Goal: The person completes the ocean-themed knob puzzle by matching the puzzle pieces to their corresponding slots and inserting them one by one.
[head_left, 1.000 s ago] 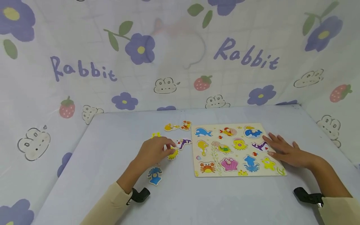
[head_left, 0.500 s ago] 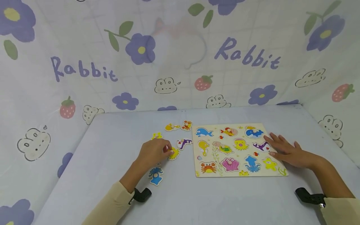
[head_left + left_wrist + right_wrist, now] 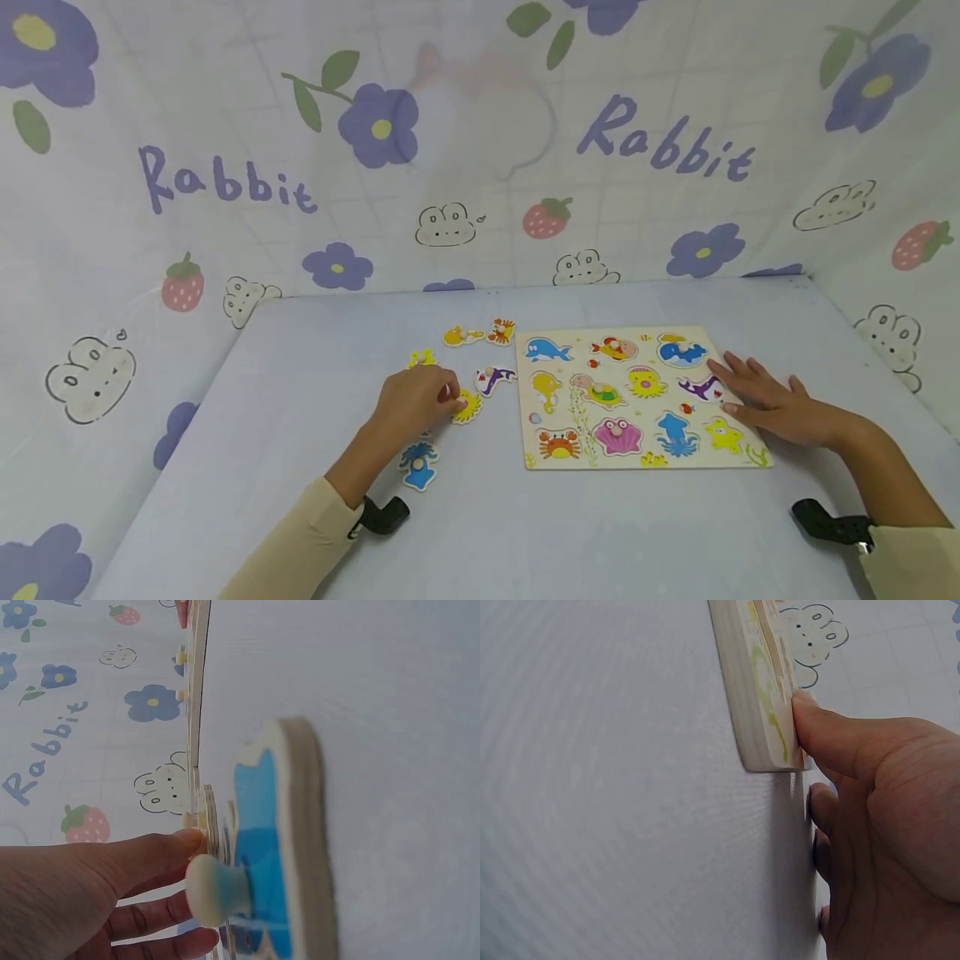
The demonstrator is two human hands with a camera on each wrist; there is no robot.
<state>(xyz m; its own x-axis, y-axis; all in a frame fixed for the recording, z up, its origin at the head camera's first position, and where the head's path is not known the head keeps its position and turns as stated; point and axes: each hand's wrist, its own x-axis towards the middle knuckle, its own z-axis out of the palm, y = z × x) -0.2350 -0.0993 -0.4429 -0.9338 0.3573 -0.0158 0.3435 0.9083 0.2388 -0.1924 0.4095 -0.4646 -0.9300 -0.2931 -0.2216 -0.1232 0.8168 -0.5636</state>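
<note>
My left hand (image 3: 418, 402) is over the loose pieces left of the board, its thumb and index finger pinching the yellow octopus puzzle piece (image 3: 468, 407), which lies on the table. The fingertips cover its knob. Close to the left wrist camera is the blue squid piece (image 3: 259, 847) with its pale knob (image 3: 214, 891). At the right edge of the wooden puzzle board (image 3: 540, 460) rests my right hand (image 3: 783, 408), fingers spread. In the right wrist view its thumb (image 3: 840, 739) touches the board's top while the other fingers lie beyond the edge.
Around my left hand lie a purple whale piece (image 3: 495, 380), a yellow starfish piece (image 3: 422, 357), a seahorse piece (image 3: 462, 336) and a crab piece (image 3: 501, 331). Several knobbed pieces sit in the board, including a pink shell (image 3: 618, 436). A printed cloth wall (image 3: 480, 167) stands behind the table.
My left thumb and index finger have drawn together on the octopus piece. My right hand stays at the board's edge. The head view has shifted slightly.
</note>
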